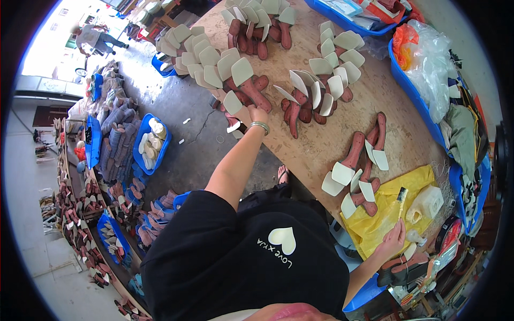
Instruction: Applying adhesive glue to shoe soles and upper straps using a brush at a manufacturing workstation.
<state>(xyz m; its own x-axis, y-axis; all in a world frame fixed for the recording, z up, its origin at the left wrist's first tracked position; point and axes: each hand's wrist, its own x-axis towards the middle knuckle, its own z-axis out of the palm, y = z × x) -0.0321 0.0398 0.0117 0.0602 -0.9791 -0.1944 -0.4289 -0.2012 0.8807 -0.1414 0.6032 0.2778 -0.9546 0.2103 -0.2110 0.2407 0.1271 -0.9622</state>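
A shoe workshop — sandal uppers [300, 101] heaped on a workbench [321, 144], bins [152, 142] of soles.

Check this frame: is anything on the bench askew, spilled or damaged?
Nothing stands out. Shoe soles lie in overlapping fans on the wooden bench; left hand reaches one fan, right hand holds a brush over the yellow sheet.

Worktop [342, 139]: bare wood, matt, rough-looking. Sandal pieces [251, 88] by left hand [258, 114]: matt reddish-brown straps w/ smooth pale insoles; bracelet [260, 126] shiny metal. Right hand [393, 241] rests on yellow sheet [415, 184], thin glossy crinkled plastic; jug [428, 202] translucent plastic, bins [415, 96] glossy blue plastic.
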